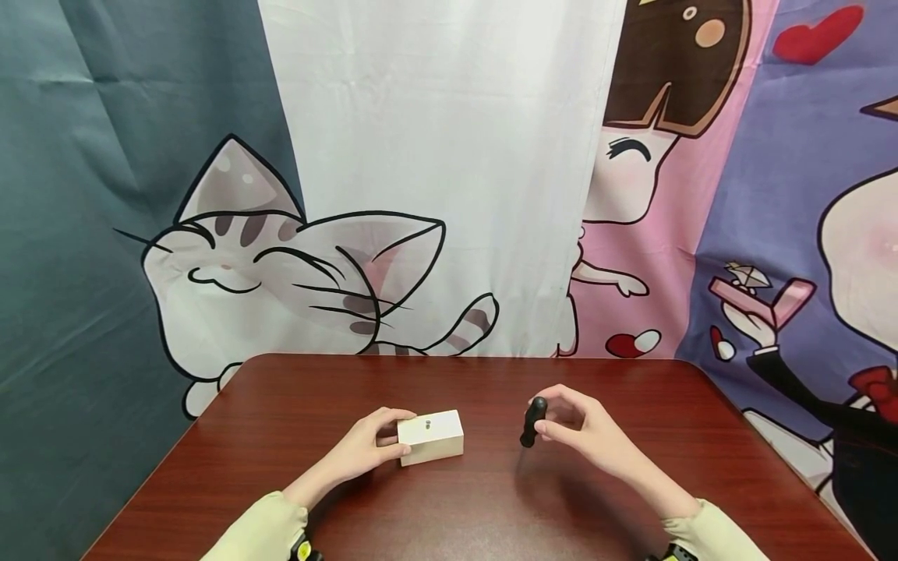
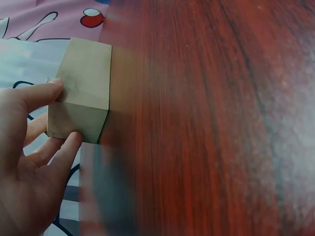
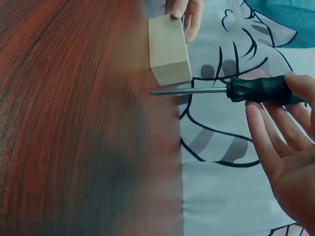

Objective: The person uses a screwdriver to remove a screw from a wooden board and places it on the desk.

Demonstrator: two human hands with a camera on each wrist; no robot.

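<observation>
A left hand (image 1: pixel 366 449) pinches the left end of a pale block (image 1: pixel 433 441), whose contact with the table (image 1: pixel 463 518) is unclear; it looks stiff and light, best gripped by opposite sides. Right of the block, well apart, a right hand (image 1: pixel 588 430) grips a screwdriver (image 1: pixel 533 422) by its black handle, probably rigid and secure to hold.

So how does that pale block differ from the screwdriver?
The block is plain and boxy, while the screwdriver has a black handle and a thin metal shaft. The left hand grips the block; the right hand holds the screwdriver. Both are held by the fingers.
</observation>
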